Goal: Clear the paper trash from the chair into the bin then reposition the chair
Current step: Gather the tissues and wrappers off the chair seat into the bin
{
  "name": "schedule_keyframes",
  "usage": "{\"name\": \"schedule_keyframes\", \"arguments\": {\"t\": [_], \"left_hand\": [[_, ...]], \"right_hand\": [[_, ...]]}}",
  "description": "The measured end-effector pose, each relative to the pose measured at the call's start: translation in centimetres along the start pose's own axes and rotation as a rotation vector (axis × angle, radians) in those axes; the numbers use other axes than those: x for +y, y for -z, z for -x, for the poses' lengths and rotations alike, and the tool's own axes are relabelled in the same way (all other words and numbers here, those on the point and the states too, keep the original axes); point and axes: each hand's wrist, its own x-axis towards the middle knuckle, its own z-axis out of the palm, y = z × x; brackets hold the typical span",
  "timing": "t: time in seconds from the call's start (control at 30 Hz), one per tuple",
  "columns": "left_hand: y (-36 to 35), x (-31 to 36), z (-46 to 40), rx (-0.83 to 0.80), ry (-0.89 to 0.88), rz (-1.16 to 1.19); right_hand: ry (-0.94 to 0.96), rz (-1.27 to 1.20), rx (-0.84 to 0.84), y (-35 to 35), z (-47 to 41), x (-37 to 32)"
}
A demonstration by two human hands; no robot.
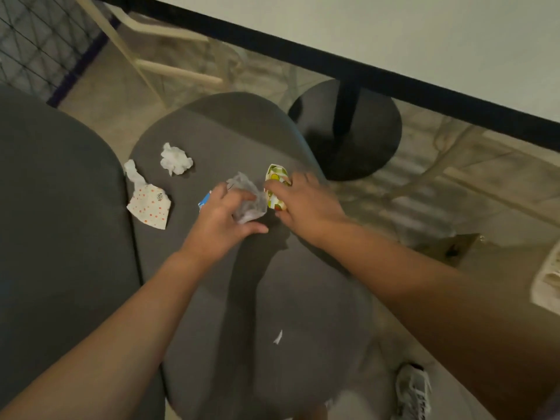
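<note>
On the grey chair seat (242,283) I am gathering the trash: my left hand (221,219) is curling its fingers and thumb round a crumpled clear wrapper (247,201), while my right hand (300,201) is pressing on the fruit-printed paper (274,177), though I cannot tell whether it is gripping yet. I am judging it best to bunch both together, then collect the white wad (175,159), the dotted paper (148,204) and the small scrap (278,337). No bin is showing.
</note>
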Motion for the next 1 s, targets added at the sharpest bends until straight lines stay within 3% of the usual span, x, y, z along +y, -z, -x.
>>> {"name": "schedule_keyframes", "arguments": {"t": [0.5, 0.67, 0.83, 0.93, 1.0], "left_hand": [[-12.8, 23.9, 3.5, -0.099, -0.511, 0.154], [-18.1, 31.3, 4.5, -0.276, -0.752, 0.136], [-23.0, 37.3, 6.0, -0.475, -0.865, 0.238], [-25.8, 39.5, 6.8, -0.595, -0.875, 0.297], [-27.5, 39.6, 6.6, -0.665, -0.772, 0.292]], "right_hand": [[-0.379, -0.143, 0.257, 5.7, 24.2, 16.6], [-0.576, -0.174, 0.291, 5.9, 31.8, 22.4], [-0.707, -0.101, 0.242, 4.6, 36.8, 27.4], [-0.694, -0.020, 0.174, 3.0, 38.1, 30.2], [-0.738, -0.068, 0.151, 2.8, 38.6, 31.1]]}}
